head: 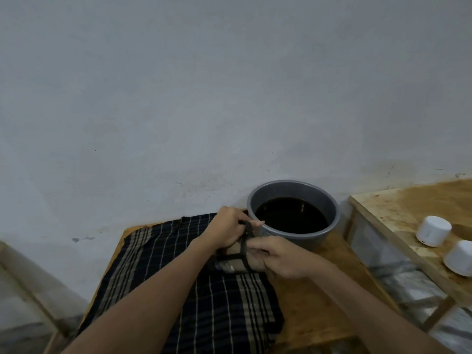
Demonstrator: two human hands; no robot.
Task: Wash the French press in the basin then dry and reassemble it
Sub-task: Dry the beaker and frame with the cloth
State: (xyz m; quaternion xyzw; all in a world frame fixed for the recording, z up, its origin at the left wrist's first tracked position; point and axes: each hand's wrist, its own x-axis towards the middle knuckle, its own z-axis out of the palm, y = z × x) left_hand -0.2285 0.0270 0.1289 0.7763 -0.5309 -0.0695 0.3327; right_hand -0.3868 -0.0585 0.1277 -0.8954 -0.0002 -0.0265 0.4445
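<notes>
French press (236, 260) sideways; basin (329, 233) full

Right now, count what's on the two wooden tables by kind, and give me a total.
French press, lying on its side, both hands on it: 1
Grey basin of dark liquid: 1
Checked cloth: 1
White cylindrical containers on the right-hand table: 2
Total: 5

single head-worn wide view, facing forward and down, close over table (332, 290), wall (204, 85) filling upper half
</notes>
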